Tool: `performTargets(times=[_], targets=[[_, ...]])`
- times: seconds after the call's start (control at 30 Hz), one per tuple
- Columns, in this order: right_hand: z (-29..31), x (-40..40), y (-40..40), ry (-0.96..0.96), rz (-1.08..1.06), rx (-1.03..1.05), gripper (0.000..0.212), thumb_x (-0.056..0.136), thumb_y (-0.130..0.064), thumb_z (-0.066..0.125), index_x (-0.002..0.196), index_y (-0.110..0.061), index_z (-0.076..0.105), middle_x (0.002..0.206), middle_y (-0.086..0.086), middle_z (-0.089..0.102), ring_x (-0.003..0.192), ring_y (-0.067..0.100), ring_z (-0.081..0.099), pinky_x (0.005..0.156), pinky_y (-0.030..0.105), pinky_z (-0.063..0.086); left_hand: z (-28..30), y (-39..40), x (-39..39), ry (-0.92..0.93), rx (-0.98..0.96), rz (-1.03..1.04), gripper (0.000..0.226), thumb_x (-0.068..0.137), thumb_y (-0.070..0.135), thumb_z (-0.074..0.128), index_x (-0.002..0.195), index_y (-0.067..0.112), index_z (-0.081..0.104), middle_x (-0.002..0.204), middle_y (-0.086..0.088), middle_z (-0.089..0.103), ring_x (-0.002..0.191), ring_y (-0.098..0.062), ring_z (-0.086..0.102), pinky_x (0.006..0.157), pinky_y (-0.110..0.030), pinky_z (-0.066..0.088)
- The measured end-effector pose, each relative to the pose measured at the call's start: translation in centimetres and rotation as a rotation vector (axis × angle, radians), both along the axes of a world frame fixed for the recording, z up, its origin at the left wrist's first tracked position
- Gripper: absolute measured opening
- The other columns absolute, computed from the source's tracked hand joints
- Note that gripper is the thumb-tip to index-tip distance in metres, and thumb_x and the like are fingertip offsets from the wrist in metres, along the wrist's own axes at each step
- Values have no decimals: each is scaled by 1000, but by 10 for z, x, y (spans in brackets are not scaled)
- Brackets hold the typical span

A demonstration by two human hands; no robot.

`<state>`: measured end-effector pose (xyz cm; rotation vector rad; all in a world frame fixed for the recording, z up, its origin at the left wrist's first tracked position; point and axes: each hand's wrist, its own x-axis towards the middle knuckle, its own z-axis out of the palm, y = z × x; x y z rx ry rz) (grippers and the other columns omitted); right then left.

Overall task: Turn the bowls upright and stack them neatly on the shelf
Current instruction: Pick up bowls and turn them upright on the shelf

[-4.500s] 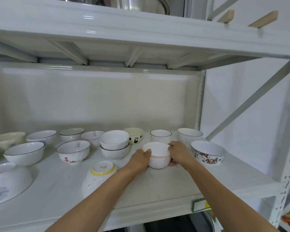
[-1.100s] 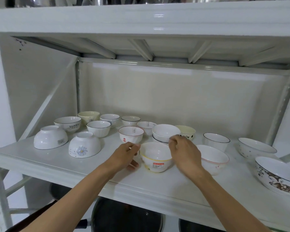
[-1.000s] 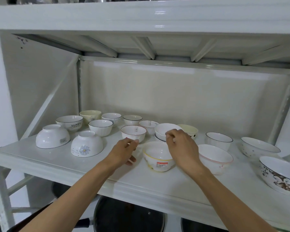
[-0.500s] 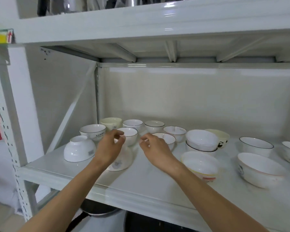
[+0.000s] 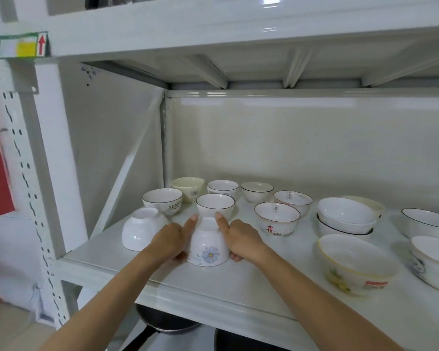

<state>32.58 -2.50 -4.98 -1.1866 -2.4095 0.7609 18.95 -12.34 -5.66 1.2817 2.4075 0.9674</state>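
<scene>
Fingers of left hand (image 5: 166, 240) & right hand (image 5: 243, 240) go behind the upside-down flower bowl (image 5: 208, 245), out of sight. Big patterned bowl (image 5: 432, 262) cut off at right edge. Dark pans (image 5: 167, 323) under the shelf (image 5: 238, 282) mostly hidden. Top-shelf stuff cropped. Small print on red-character bowl (image 5: 276, 219) unreadable.

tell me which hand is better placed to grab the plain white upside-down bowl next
Left. The left hand sits right beside the plain white upside-down bowl; the right hand is across the blue-flower bowl both grip.
</scene>
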Motion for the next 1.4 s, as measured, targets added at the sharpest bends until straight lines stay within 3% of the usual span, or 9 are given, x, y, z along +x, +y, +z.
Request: performTargets(times=[0.2,0.43,0.57,0.63,0.73,0.93,1.07,1.27,1.4], targets=[[-2,-9,2,26,-19,0,68,96,-60,23,82,-5,61,60,11,65,46,24,62,76,29,55,-1,3,-8,-142,59,-41,62,97,54,32,101,-3,57,74,-28,71,62,-40,69,63,-35,58],[1,-23,4,239,-128,259,55,95,-61,31,95,-16,63,101,13,59,95,31,62,84,33,46,10,2,-23,-106,346,-91,45,93,51,48,101,7,44,64,-22,66,48,-30,61,58,-39,53],[13,-22,-4,386,-132,314,43,99,-50,33,107,-19,61,93,0,54,96,26,55,86,34,46,18,4,-29,-160,384,-159,47,90,49,54,111,10,40,66,-17,66,49,-26,58,59,-38,53],[19,-22,-4,479,-113,237,46,97,-53,31,104,-19,61,82,-7,53,94,28,59,85,41,51,19,6,-33,-150,418,-192,54,84,53,61,114,12,45,82,-14,68,58,-26,61,64,-42,55],[28,-21,3,669,-162,-78,53,96,-59,31,86,-18,63,79,4,64,58,27,61,60,36,55,16,6,-40,93,469,-199,64,73,57,70,122,19,50,107,-1,59,89,-25,62,81,-40,54],[36,9,13,514,-102,-688,73,89,-70,37,86,-2,63,68,18,66,52,27,61,48,26,52,4,0,-36,342,625,-441,69,70,43,78,127,33,40,118,13,41,98,-6,50,87,-28,50],[27,23,14,501,-72,-772,36,100,-36,42,91,-4,57,63,15,62,48,27,62,42,22,48,2,0,-33,413,588,-627,69,70,38,77,129,35,41,125,12,36,114,-4,45,99,-26,45],[15,36,12,498,-157,-524,22,94,-6,38,94,-1,59,71,19,58,51,32,62,48,28,54,2,10,-21,-134,376,-494,85,69,73,53,132,15,50,117,2,55,86,-10,62,81,-29,56],[12,41,8,390,-216,-387,30,93,-3,36,111,0,60,82,20,56,46,31,60,51,35,58,-1,15,-7,-429,199,-509,51,97,48,43,113,3,59,96,-6,61,67,-19,64,71,-35,53]])
